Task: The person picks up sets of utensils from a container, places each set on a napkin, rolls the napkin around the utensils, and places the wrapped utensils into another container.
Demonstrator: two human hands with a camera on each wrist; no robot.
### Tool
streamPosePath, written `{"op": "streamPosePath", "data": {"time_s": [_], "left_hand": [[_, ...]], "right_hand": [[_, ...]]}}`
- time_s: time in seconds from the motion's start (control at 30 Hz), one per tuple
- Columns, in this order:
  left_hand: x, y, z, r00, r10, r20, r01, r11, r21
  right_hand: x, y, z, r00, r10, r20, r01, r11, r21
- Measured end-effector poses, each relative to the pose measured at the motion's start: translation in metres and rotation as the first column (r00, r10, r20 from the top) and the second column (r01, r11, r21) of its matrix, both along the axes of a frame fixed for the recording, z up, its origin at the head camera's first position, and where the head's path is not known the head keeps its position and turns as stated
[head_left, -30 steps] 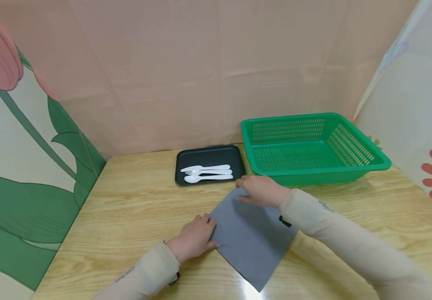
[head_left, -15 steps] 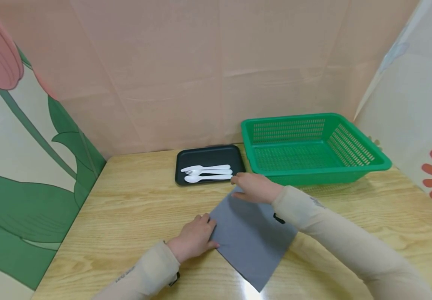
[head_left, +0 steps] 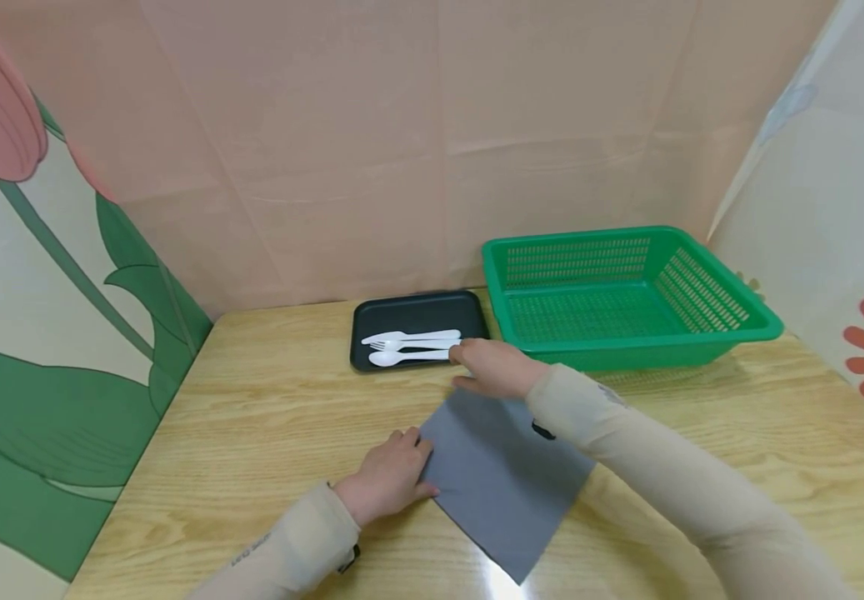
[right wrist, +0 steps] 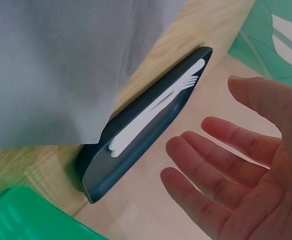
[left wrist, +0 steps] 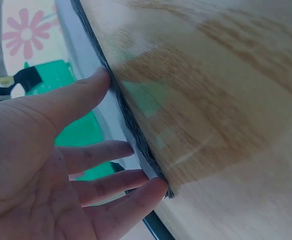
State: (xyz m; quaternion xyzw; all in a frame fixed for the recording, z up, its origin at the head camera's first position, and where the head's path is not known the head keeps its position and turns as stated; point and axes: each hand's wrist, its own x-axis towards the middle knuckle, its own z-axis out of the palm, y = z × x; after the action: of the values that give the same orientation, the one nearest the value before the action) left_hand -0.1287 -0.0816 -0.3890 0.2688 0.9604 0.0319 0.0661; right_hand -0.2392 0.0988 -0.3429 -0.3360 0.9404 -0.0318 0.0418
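Your two hands are apart. Your left hand [head_left: 387, 477], on your side of the tray [head_left: 417, 310], has thumb and fingers extended and spread along one edge of the gray cloth [head_left: 506, 483]; it touches that edge without gripping it. Your right hand [head_left: 497, 367] is at the tray's near right corner, fingers loosely curved and spread, holding nothing. From the right wrist, its fingertips show clear of the cutlery.

The cloth lies flat on your side of the tray, set cornerwise, between your left hand and right forearm; its far corner points toward the tray. Whether cloth and tray touch cannot be told.

Inside the tray, along its near half, lie a white knife [head_left: 411, 337], fork [head_left: 418, 343] and spoon [head_left: 407, 358], the spoon nearest you. Your right hand hides the spoon's handle end. Just right of the tray stands a green basket [head_left: 649, 342]. Beneath the tray is a wood-grain table [head_left: 274, 433]; behind it hangs a pinkish backdrop [head_left: 342, 150].
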Motion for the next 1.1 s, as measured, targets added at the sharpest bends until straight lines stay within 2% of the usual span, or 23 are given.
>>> {"op": "streamPosePath", "data": {"time_s": [0.27, 0.43, 0.83, 1.1], "left_hand": [[-0.002, 0.002, 0.002, 0.999, 0.011, 0.031, -0.01, 1.0, -0.012], [-0.001, 0.002, 0.001, 1.0, 0.015, 0.021, -0.015, 1.0, -0.013], [0.0, 0.0, -0.001, 1.0, 0.014, 0.002, -0.014, 1.0, -0.005], [0.0, 0.0, -0.001, 1.0, 0.009, -0.009, -0.009, 1.0, -0.005]], "right_hand": [[-0.007, -0.004, -0.003, 0.999, 0.024, -0.045, -0.025, 0.999, -0.03], [-0.012, -0.007, -0.006, 0.997, 0.022, -0.067, -0.025, 0.999, -0.036], [-0.024, -0.015, -0.018, 0.997, -0.021, -0.078, 0.017, 0.998, -0.055], [-0.03, -0.022, -0.018, 0.995, -0.068, -0.073, 0.065, 0.997, -0.046]]}}
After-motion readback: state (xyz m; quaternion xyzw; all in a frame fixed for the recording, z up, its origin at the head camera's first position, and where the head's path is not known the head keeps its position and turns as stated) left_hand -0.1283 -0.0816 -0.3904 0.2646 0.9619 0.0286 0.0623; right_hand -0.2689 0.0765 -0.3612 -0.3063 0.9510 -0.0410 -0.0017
